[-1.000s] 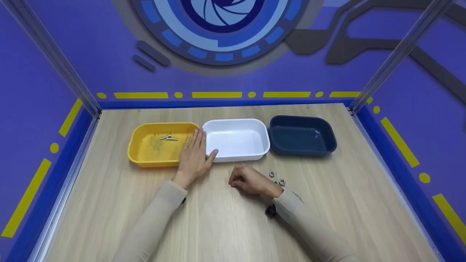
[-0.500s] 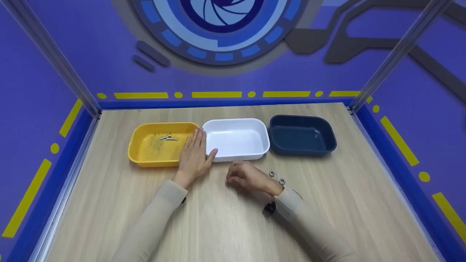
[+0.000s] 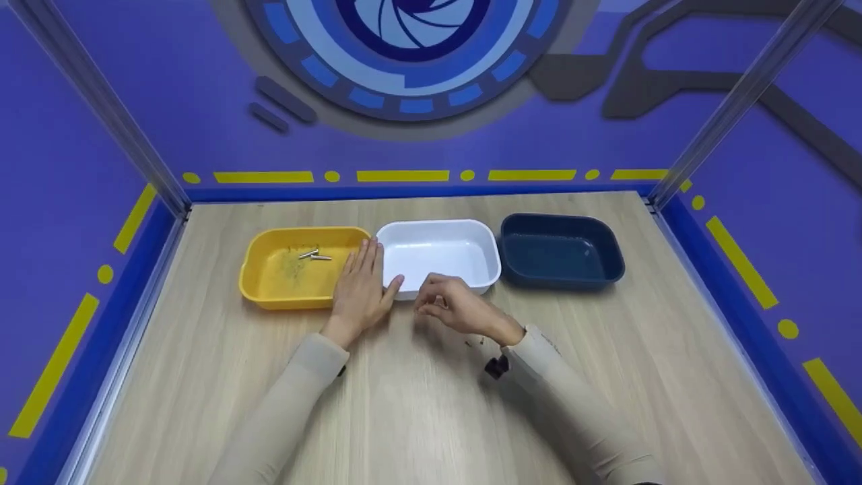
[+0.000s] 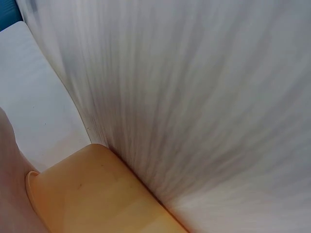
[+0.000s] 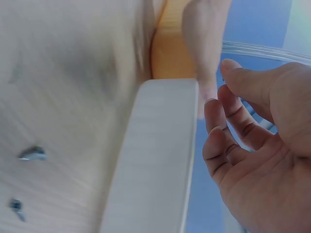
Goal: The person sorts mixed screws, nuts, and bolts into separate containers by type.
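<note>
My left hand (image 3: 360, 289) lies with straight fingers across the adjoining rims of a yellow tray (image 3: 250, 286) and a white tray (image 3: 491, 266). Two silvery bolts (image 3: 316, 256) lie in the yellow tray. My right hand (image 3: 454, 306), its fingers bent, is over the white tray's front rim. In the right wrist view, that hand's fingertips are beside the white tray's wall (image 5: 150, 160); I cannot tell whether something small is between them. Two small blurred metal pieces (image 5: 33, 154) lie on the table in that view.
A dark blue tray (image 3: 562, 283) stands right of the white one, completing a row along the back of the wooden table (image 3: 417, 417). Tiny dark items (image 3: 475, 342) show by the right wrist. Blue-purple panels (image 3: 431, 151) and metal posts (image 3: 741, 101) enclose the table.
My right hand has risen from the table and moved forward to the white tray's front rim. Its wrist now covers the spot where nuts showed earlier. The left hand has stayed in place.
</note>
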A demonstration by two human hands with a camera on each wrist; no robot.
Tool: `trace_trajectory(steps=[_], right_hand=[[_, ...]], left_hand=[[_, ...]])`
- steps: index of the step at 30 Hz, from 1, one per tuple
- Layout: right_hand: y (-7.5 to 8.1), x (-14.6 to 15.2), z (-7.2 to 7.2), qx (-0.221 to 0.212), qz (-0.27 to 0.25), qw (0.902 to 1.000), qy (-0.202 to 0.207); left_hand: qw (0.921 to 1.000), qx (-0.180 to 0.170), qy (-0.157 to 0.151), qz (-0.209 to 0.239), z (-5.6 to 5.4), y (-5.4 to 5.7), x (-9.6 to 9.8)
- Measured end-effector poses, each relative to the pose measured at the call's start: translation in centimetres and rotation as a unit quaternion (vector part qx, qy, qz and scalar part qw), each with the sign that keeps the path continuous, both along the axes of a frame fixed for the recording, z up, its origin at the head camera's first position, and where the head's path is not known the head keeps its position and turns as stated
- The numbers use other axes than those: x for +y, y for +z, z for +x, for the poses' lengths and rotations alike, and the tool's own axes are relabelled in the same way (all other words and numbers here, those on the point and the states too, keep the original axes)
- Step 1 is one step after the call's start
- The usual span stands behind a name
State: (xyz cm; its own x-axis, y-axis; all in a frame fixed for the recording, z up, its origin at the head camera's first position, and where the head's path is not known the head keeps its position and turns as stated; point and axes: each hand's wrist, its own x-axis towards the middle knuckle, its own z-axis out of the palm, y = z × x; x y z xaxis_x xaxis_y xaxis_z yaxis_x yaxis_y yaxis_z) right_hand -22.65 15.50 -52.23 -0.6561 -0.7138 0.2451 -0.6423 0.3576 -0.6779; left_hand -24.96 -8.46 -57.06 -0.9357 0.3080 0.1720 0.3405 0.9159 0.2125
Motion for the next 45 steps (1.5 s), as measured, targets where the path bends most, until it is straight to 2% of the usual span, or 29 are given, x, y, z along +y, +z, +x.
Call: trace_trajectory(steps=[9,16,21,31,35,39,45], right_hand=[[1.4,-0.3,-1.5,-0.002,0.003,0.9999,-0.015],[2.5,-0.6,-2.6,0.015,0.002,0.9996,-0.024],[3.2,-1.0,-3.6,0.0,-0.001,0.999,-0.044],[3.3,-1.7,-6.2,0.013,0.006,0.9973,-0.072],[3.2,-1.9,-7.3,0.003,0.01,0.996,-0.088],[3.1,-2.2,-8.2,-0.011,0.011,0.9938,-0.11],[2.8,-2.7,-9.3,-0.005,0.029,0.9872,-0.157]], left_hand=[[0.9999,-0.002,0.004,-0.01,0.1,-0.1,0.0],[0.9998,-0.01,0.004,-0.018,-0.1,0.0,0.0],[0.9997,-0.014,0.002,-0.021,-0.1,0.1,0.0],[0.9999,-0.005,0.001,-0.011,-0.2,-0.2,0.0],[0.9998,-0.007,0.002,-0.017,-0.3,-0.2,0.0],[0.9998,-0.012,0.003,-0.016,-0.4,-0.1,0.0],[0.9998,-0.012,0.003,-0.014,-0.3,-0.1,0.1]])
